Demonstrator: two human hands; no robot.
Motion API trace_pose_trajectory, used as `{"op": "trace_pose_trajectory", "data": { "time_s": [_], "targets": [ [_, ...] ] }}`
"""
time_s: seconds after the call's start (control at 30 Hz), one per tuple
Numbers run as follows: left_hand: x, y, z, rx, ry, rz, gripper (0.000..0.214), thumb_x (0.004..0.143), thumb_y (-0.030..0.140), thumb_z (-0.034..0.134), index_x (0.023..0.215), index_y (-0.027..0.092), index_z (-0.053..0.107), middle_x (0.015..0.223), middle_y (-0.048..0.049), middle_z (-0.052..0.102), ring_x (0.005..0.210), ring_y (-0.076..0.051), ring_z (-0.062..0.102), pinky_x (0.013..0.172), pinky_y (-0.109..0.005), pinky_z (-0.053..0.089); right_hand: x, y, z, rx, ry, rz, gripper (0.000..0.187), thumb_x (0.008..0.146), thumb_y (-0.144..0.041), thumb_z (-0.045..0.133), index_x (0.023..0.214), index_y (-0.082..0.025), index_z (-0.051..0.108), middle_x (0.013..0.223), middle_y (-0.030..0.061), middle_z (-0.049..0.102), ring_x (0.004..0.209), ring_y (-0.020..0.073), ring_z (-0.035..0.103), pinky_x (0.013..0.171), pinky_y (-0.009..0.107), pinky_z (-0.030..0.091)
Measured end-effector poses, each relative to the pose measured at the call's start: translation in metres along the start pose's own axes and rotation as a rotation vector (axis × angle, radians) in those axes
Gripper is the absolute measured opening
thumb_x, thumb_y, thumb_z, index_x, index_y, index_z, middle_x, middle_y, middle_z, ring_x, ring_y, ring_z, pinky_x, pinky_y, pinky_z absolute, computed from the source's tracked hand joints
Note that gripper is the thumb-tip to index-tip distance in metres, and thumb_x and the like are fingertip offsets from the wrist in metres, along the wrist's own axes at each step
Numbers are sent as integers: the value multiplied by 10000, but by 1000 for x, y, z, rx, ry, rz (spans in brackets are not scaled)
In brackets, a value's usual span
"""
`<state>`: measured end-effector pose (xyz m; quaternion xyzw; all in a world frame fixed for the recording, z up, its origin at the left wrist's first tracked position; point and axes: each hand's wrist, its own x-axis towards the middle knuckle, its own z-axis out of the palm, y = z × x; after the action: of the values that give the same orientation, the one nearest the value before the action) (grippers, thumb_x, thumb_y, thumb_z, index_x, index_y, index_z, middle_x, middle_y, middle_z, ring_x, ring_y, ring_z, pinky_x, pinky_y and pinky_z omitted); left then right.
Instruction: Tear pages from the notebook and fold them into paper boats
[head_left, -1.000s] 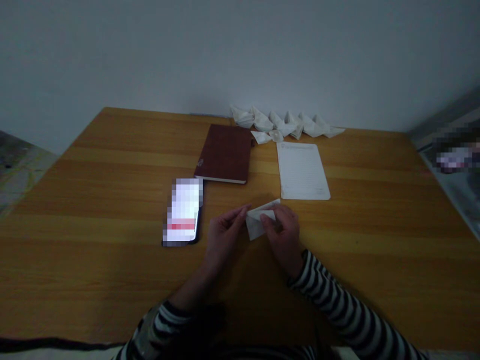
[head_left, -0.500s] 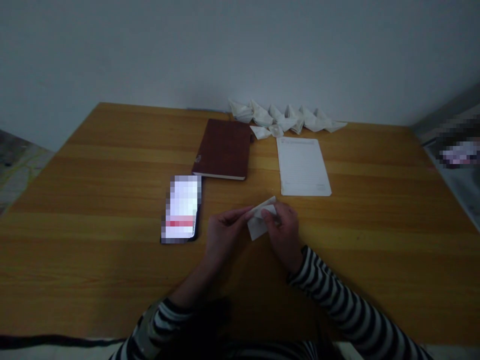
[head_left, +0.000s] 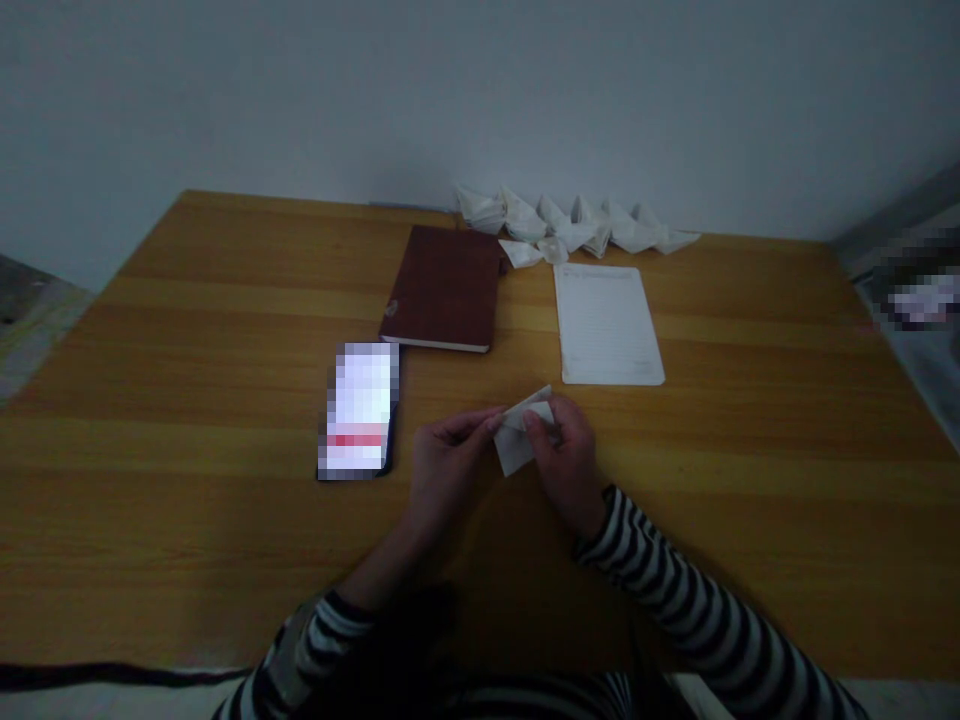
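A small folded piece of white paper (head_left: 517,442) is held between both hands just above the wooden table (head_left: 150,400). My left hand (head_left: 442,470) pinches its left edge with thumb and fingertips. My right hand (head_left: 568,460) is closed on its right side, thumb on top. Both arms wear black-and-white striped sleeves. Part of the paper is hidden under my right fingers.
A lit phone (head_left: 358,410) lies left of my hands. Behind it is a dark red notebook (head_left: 444,288), and a white lined sheet (head_left: 607,325) lies to its right. Several folded white paper shapes (head_left: 570,225) line the table's far edge by the wall.
The hands and paper have barely shifted; my right fingers have closed a little more over the paper. The view has tilted slightly, so the table items sit higher in frame.
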<state>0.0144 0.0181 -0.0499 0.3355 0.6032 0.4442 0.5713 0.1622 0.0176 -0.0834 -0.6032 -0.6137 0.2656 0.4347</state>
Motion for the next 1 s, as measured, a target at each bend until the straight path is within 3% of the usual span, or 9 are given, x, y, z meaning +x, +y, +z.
{"op": "trace_pose_trajectory", "data": {
  "time_s": [0.17, 0.27, 0.4, 0.5, 0.7, 1.0],
  "targets": [
    [1, -8, 2, -57, 42, 5, 217, 732, 363, 796, 783, 152, 786, 784, -76, 788, 657, -173, 695, 634, -267, 543, -1, -5, 1, -19, -14, -39, 192, 945, -324, 534, 777, -231, 521, 753, 4, 563, 763, 195, 526, 763, 358, 442],
    [2, -14, 3, -91, 58, 13, 256, 750, 398, 782, 794, 146, 773, 767, -68, 778, 668, -165, 698, 627, -245, 532, -2, -7, 2, -15, -10, -56, 162, 945, -305, 531, 800, -234, 533, 784, 12, 578, 792, 203, 549, 805, 378, 455],
    [3, -19, 4, -202, -46, -35, 397, 816, 507, 707, 935, 135, 778, 871, -105, 789, 786, -220, 736, 696, -294, 566, -2, -5, 4, -6, 62, -40, 93, 933, -300, 547, 898, -219, 576, 1029, 83, 581, 1006, 245, 557, 912, 424, 463],
    [2, -18, 5, -263, -126, -86, 476, 867, 559, 629, 1069, 148, 761, 944, -120, 792, 876, -250, 744, 752, -336, 583, -2, -5, 5, 7, 68, -25, 85, 929, -292, 547, 946, -215, 580, 1102, 101, 554, 1066, 256, 541, 957, 447, 463],
    [-2, -6, 5, -51, -96, -51, 449, 763, 379, 793, 1153, 160, 745, 999, -106, 798, 989, -272, 731, 850, -347, 573, -1, -8, 4, 44, 53, 5, 54, 920, -242, 540, 946, -212, 577, 1093, 97, 551, 1052, 247, 538, 959, 462, 469],
    [2, -5, -1, 137, -94, 81, 269, 831, 310, 721, 1069, 200, 780, 1104, -64, 775, 1027, -259, 721, 914, -346, 549, 0, -7, 3, 62, 34, 1, 65, 926, -252, 521, 958, -215, 564, 1038, 71, 565, 1006, 229, 552, 926, 421, 472]
  ]
}}
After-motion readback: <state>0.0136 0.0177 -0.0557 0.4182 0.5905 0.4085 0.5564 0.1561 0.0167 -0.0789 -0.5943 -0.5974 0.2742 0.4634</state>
